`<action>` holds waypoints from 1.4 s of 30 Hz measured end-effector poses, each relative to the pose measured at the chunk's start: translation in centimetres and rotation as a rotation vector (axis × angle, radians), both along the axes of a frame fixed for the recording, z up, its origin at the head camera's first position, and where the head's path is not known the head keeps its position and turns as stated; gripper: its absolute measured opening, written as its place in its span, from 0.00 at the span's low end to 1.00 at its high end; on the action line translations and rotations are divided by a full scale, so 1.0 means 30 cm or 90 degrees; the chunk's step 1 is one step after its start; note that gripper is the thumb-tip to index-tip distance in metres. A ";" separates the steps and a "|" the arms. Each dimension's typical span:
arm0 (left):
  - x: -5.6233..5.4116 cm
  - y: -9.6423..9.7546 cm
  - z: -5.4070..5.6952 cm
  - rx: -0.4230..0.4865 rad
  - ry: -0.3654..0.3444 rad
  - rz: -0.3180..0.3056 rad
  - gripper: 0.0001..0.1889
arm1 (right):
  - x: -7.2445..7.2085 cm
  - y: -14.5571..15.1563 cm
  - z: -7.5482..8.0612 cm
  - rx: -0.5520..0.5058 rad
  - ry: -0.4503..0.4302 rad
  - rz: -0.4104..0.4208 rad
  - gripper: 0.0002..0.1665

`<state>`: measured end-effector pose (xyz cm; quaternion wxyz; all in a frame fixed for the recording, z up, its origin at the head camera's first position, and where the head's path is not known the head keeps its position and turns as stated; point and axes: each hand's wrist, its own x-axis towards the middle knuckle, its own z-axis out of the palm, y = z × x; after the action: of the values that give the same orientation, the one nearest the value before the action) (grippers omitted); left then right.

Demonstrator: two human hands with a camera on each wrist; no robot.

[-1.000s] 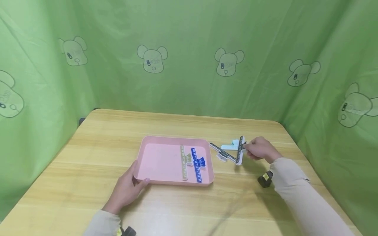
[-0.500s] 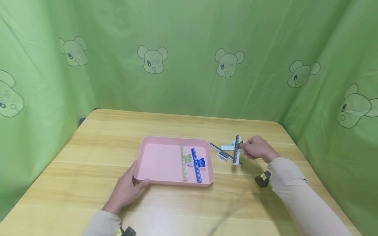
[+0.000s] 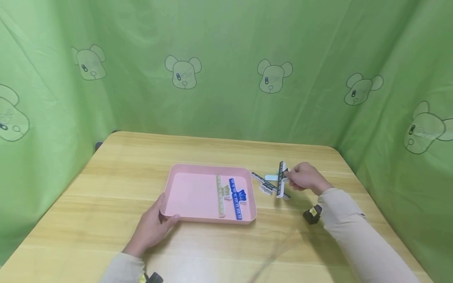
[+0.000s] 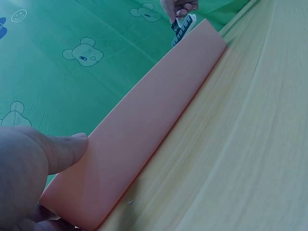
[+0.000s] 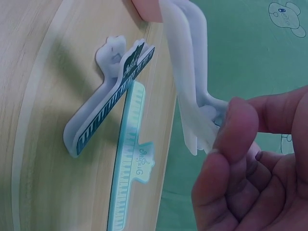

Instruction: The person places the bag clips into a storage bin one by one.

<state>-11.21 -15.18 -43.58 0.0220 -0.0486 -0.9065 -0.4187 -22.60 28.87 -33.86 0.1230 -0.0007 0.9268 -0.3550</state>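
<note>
My right hand (image 3: pixel 307 177) pinches a black-and-white piano-key sheet-music clip (image 3: pixel 281 180) by its grip tab, above the table to the right of the pink tray (image 3: pixel 192 190). In the right wrist view, the held clip's white side (image 5: pixel 185 67) faces the camera. Below it, a second black-and-white clip (image 5: pixel 108 103) and a mint-green clip (image 5: pixel 131 159) lie on the wood. My left hand (image 3: pixel 150 225) grips the tray's near left corner, thumb on the front wall (image 4: pixel 130 125). Inside the tray, a pale gold clip (image 3: pixel 221 200) and a blue clip (image 3: pixel 236 202) lie side by side.
The wooden table (image 3: pixel 116 188) extends around the tray. A green curtain (image 3: pixel 226 110) with printed bear heads hangs behind the table and at both sides. Black wrist cameras (image 3: pixel 313 214) are worn on both wrists.
My right hand has moved a little to the left with the held clip, which now covers more of the mint-green clip in the head view. My left hand and the tray have stayed put.
</note>
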 end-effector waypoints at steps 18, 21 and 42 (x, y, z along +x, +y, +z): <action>0.001 -0.002 -0.001 0.009 -0.002 0.001 0.46 | -0.005 -0.038 0.001 0.002 0.000 0.003 0.16; 0.001 -0.002 0.001 0.007 -0.003 0.001 0.46 | -0.005 -0.043 -0.003 0.000 -0.002 0.004 0.16; -0.001 -0.002 -0.001 0.002 -0.001 0.001 0.46 | -0.013 -0.090 0.001 -0.011 0.012 0.031 0.17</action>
<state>-11.24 -15.24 -43.61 0.0220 -0.0472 -0.9059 -0.4203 -22.98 26.16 -33.82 0.1228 -0.0280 0.9244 -0.3602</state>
